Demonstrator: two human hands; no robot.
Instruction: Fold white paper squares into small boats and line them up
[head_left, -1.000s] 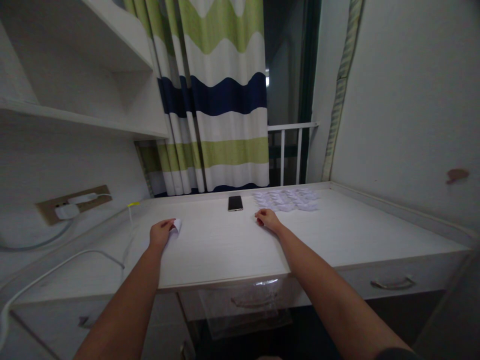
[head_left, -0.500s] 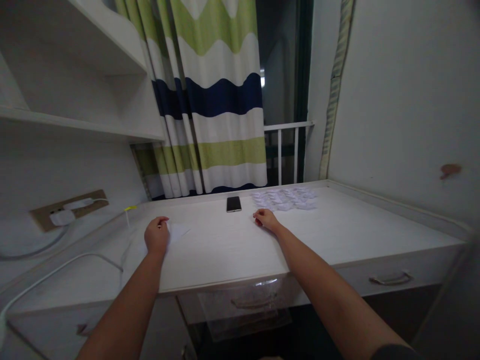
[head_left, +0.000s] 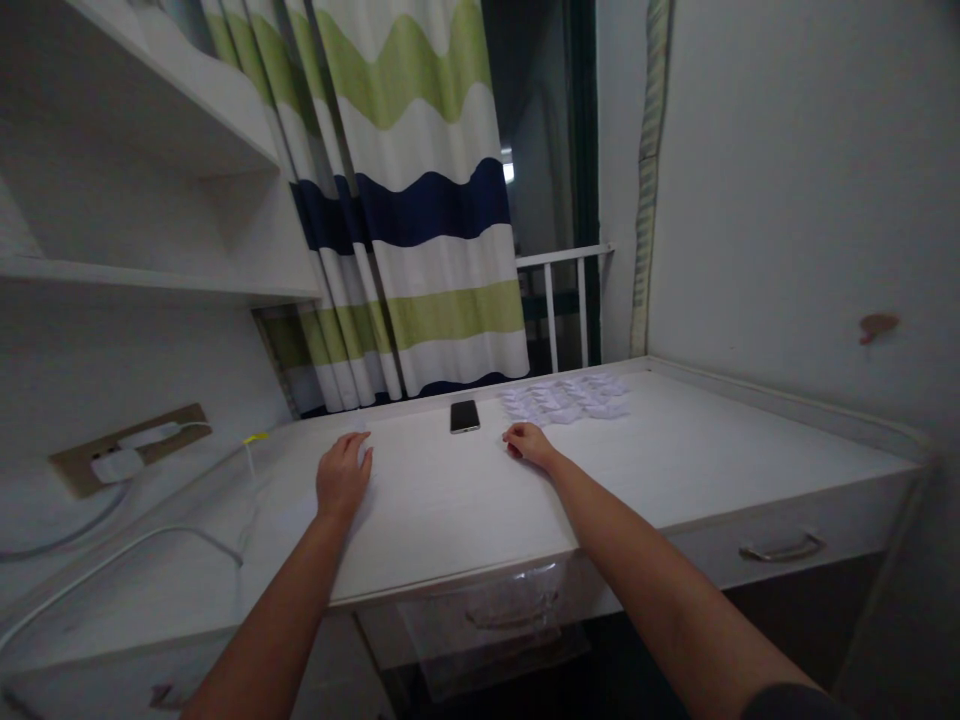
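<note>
My left hand (head_left: pixel 343 476) lies flat on the white desk (head_left: pixel 465 510), fingers stretched forward. A small white paper that it pressed a moment ago is mostly hidden under it. My right hand (head_left: pixel 528 443) rests on the desk to the right, fingers curled with their tips down; what they hold, if anything, is hidden. A dark phone (head_left: pixel 465 416) lies face up between and beyond the hands. Several small white paper pieces (head_left: pixel 564 400) are spread out behind my right hand.
A wall socket with white plugs (head_left: pixel 120 460) and a white cable (head_left: pixel 150 535) are at the left. White shelves (head_left: pixel 150 285) hang above. A striped curtain (head_left: pixel 420 220) and a white railing (head_left: pixel 562 300) stand behind the desk. Drawers with handles (head_left: pixel 780 548) sit below.
My left hand has let its crumpled white paper down, flattened over it and slid forward and right. My right hand has stayed put. The camera has turned slightly right.
</note>
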